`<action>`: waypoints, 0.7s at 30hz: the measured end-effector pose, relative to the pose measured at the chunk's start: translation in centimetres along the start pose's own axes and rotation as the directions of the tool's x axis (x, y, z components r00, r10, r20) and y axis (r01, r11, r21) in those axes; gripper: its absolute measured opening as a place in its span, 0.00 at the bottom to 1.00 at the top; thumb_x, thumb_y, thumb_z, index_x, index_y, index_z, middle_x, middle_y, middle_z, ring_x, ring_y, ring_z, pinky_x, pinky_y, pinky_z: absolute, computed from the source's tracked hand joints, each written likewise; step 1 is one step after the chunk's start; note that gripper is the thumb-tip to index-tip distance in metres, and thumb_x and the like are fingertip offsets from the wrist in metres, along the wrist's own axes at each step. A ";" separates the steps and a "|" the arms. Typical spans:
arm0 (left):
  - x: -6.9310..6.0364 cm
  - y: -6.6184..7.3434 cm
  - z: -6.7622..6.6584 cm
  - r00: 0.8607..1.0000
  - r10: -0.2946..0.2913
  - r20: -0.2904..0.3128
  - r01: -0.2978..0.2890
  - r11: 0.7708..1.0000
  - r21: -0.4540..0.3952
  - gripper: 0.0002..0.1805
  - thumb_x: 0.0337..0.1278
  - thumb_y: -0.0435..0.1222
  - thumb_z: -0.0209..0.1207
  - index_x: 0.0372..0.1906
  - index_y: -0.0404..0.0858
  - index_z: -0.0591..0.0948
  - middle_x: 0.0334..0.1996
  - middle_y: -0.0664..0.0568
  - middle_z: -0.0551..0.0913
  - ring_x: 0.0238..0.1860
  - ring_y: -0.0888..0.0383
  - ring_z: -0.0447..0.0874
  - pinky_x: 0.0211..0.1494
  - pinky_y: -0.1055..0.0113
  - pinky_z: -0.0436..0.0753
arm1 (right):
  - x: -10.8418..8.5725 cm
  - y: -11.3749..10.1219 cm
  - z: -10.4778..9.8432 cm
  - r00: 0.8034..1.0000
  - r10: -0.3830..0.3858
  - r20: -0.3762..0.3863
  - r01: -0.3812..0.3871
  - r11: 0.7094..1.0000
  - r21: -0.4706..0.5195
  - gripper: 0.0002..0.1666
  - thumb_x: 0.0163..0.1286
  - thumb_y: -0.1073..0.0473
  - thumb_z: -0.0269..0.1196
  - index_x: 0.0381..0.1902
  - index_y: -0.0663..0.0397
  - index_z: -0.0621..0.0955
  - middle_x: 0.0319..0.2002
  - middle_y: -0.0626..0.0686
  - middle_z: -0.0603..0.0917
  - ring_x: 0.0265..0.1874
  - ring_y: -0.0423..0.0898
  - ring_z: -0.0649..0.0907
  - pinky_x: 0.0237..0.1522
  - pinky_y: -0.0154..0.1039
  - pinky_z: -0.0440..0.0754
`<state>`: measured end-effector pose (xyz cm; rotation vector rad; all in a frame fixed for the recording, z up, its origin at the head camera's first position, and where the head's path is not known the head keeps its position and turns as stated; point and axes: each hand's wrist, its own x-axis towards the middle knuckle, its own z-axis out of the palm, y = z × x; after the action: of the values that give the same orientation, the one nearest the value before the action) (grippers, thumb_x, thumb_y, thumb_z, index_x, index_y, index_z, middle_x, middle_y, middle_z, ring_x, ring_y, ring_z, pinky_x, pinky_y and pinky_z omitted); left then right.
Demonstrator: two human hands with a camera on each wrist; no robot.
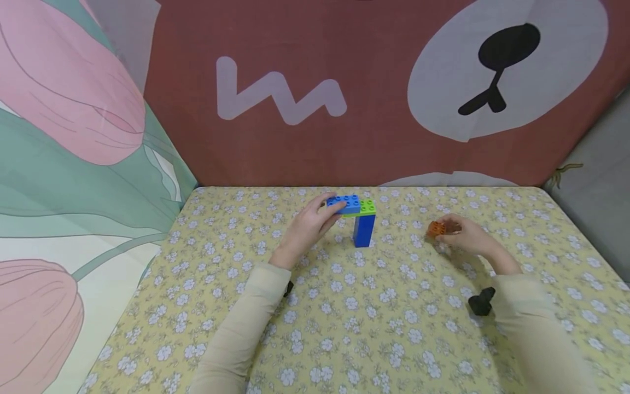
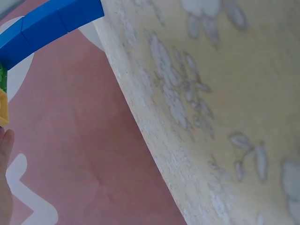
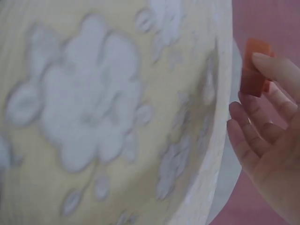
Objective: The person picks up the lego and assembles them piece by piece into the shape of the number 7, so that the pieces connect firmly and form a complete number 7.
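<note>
A tower stands on the table, its column (image 1: pixel 363 230) made of several dark blue bricks. Across its top lies a light green brick (image 1: pixel 367 207) that juts left, with a blue studded brick (image 1: pixel 348 204) over it. My left hand (image 1: pixel 308 225) grips this blue brick from the left, thumb along its near side. The left wrist view shows a yellow brick (image 2: pixel 3 108) by the green one, close to the fingertips. Well right of the tower, my right hand (image 1: pixel 465 235) pinches an orange brick (image 3: pixel 255 68) between thumb and fingers.
Flowered cloth covers the table (image 1: pixel 374 328). Beside the right sleeve is a small black object (image 1: pixel 481 302), and another black piece (image 1: pixel 288 288) shows partly behind the left sleeve. A printed red-brown backdrop (image 1: pixel 295 148) rises at the table's far edge.
</note>
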<state>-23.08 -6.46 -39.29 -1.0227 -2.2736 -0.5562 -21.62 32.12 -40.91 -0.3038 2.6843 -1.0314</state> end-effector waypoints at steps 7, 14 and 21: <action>0.2 0.1 -0.1 0.996 -0.078 0.032 0.081 0.991 -0.110 0.17 0.64 0.34 0.58 0.57 0.42 0.80 0.62 0.41 0.71 0.56 0.51 0.79 0.57 0.67 0.82 | 0.5 -1.8 -0.2 0.997 0.023 -0.075 -0.015 0.993 0.114 0.35 0.73 0.48 0.54 0.69 0.62 0.61 0.61 0.70 0.68 0.60 0.67 0.71 0.50 0.55 0.80; 0.3 0.3 -0.1 0.975 -0.214 0.052 0.219 0.909 -0.356 0.20 0.64 0.32 0.58 0.60 0.39 0.76 0.62 0.41 0.70 0.61 0.48 0.73 0.63 0.60 0.78 | 0.9 -4.9 -0.1 0.991 0.026 -0.128 0.000 0.980 0.199 0.39 0.71 0.42 0.55 0.73 0.53 0.59 0.65 0.66 0.65 0.63 0.64 0.68 0.57 0.65 0.71; 0.5 0.4 -0.1 0.895 -0.414 0.167 0.417 0.642 -0.643 0.27 0.60 0.29 0.60 0.65 0.31 0.68 0.60 0.37 0.70 0.62 0.45 0.73 0.67 0.55 0.74 | 1.6 -7.9 1.0 0.981 -0.029 -0.194 0.080 0.963 0.259 0.35 0.71 0.43 0.56 0.69 0.51 0.64 0.59 0.51 0.71 0.54 0.41 0.74 0.53 0.40 0.79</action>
<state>-23.02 -5.99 -38.85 -0.7650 -2.3580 -1.6697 -22.04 25.30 -36.58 -0.2388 2.6651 -1.4878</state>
